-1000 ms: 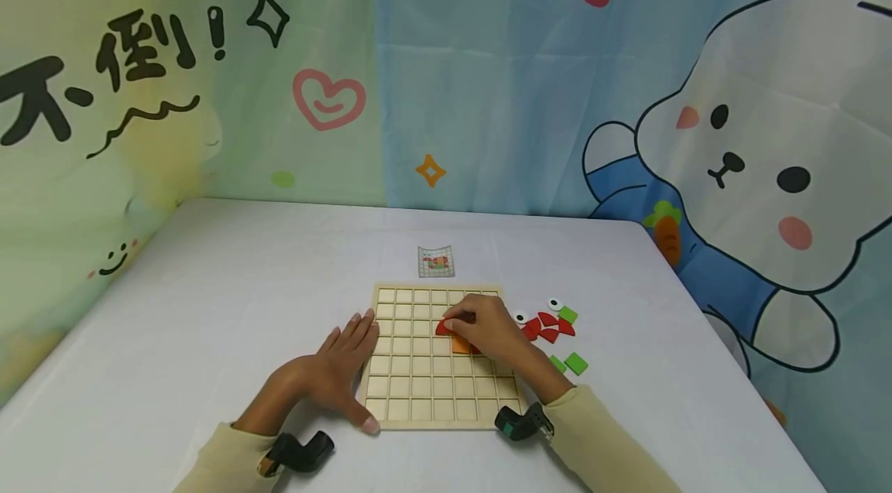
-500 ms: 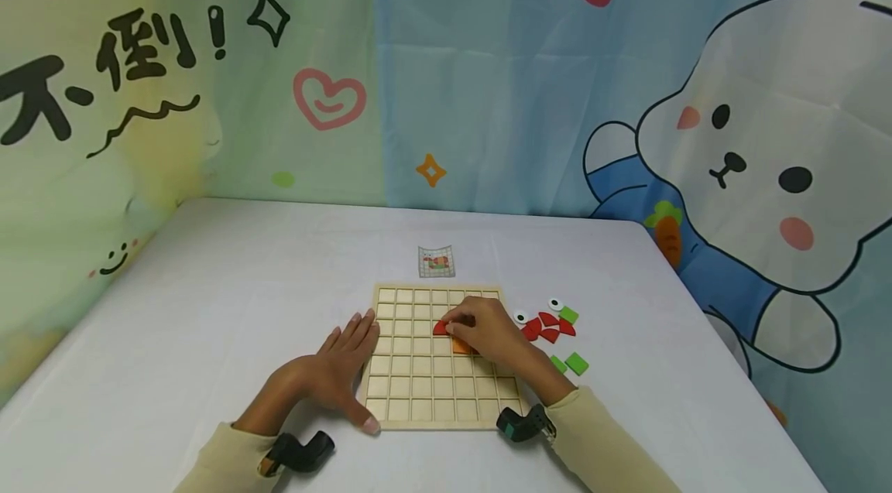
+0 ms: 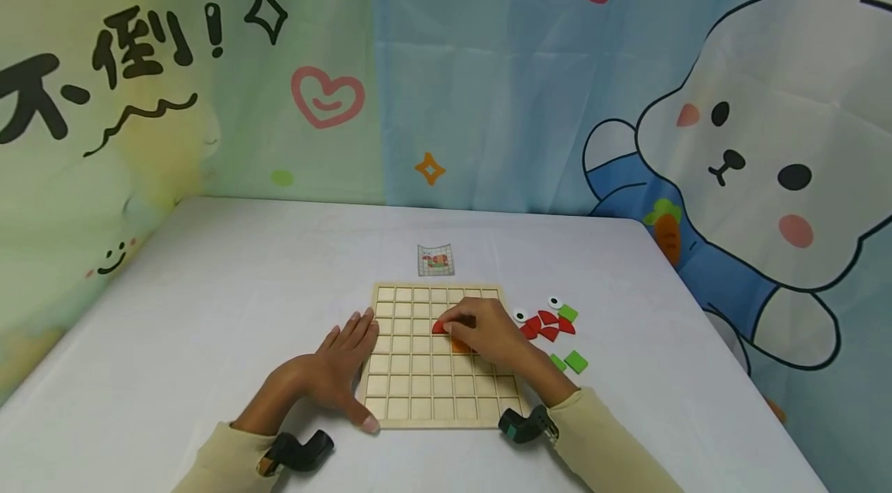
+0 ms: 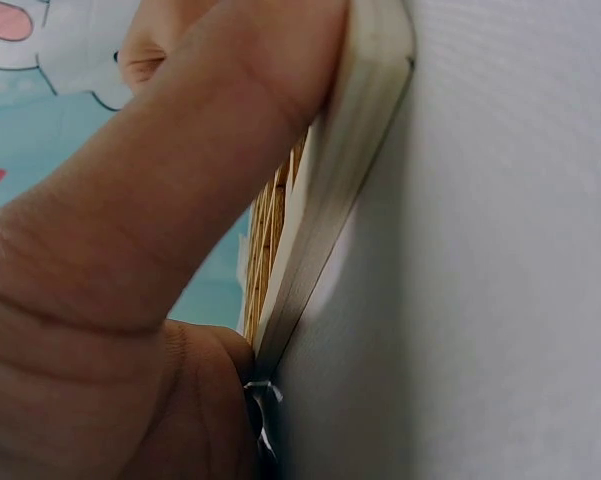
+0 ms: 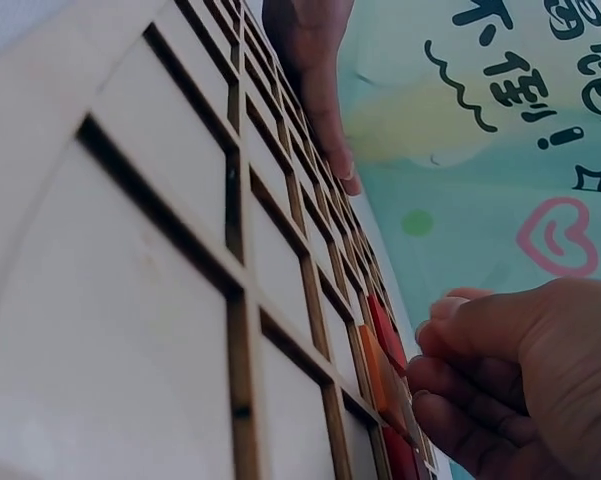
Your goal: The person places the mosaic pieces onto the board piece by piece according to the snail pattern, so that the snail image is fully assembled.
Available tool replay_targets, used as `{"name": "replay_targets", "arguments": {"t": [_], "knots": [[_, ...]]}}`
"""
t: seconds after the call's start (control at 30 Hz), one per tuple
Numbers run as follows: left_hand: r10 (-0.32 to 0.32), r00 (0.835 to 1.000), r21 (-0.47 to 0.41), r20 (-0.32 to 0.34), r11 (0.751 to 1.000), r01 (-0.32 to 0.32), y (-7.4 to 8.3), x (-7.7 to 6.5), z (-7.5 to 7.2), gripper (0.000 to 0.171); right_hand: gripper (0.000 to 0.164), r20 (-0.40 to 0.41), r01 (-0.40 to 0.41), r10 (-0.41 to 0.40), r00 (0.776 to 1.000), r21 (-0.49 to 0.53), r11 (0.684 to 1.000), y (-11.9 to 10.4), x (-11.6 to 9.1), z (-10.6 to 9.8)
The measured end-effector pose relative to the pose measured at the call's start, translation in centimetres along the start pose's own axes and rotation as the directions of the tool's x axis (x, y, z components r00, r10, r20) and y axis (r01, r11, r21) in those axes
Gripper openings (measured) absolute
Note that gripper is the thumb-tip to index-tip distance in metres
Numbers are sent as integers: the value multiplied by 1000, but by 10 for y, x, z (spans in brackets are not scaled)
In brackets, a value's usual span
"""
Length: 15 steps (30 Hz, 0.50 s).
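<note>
A wooden grid board (image 3: 404,387) lies flat on the white table. My left hand (image 3: 334,377) rests at the board's left edge with fingers spread, its thumb at the near left corner. In the left wrist view the thumb (image 4: 170,170) lies along the board's edge. My right hand (image 3: 481,330) is over the upper middle of the board, pinching a red quarter-round piece (image 3: 438,328) at a cell. Just below it an orange square piece (image 3: 460,346) sits in the grid. The right wrist view shows another red piece (image 5: 398,455) beside the orange one, partly hidden.
Right of the board lie several red pieces (image 3: 548,333), green squares (image 3: 576,361) and two round eye pieces (image 3: 554,302). A small printed pattern card (image 3: 435,261) lies beyond the board. A printed curtain (image 3: 481,90) hangs behind the table.
The right hand and the red piece have shifted very slightly left on the board. The left hand stays in place.
</note>
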<state>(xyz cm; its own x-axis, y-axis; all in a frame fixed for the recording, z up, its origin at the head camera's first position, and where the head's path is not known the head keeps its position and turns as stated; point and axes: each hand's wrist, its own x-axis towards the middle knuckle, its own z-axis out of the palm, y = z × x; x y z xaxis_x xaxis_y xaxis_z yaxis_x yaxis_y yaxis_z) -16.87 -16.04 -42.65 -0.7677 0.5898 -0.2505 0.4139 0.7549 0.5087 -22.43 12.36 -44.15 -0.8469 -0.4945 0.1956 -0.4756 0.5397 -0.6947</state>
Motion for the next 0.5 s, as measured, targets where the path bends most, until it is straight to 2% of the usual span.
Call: {"name": "replay_targets", "arguments": {"t": [0.2,0.37,0.5], "knots": [[27,1000,-18,2,999,-27,-6,2,3,140,12,-33,6,-6,999,-7,1000,2,-3,-7],[14,1000,-3,-15,1000,-14,-17,7,11,145,12,-48,-4,4,999,-6,1000,5,-9,-16],[3,1000,-2,-11,1000,-3,-13,6,8,143,12,-50,-48,46,998,-24,999,7,-15,-24]]}}
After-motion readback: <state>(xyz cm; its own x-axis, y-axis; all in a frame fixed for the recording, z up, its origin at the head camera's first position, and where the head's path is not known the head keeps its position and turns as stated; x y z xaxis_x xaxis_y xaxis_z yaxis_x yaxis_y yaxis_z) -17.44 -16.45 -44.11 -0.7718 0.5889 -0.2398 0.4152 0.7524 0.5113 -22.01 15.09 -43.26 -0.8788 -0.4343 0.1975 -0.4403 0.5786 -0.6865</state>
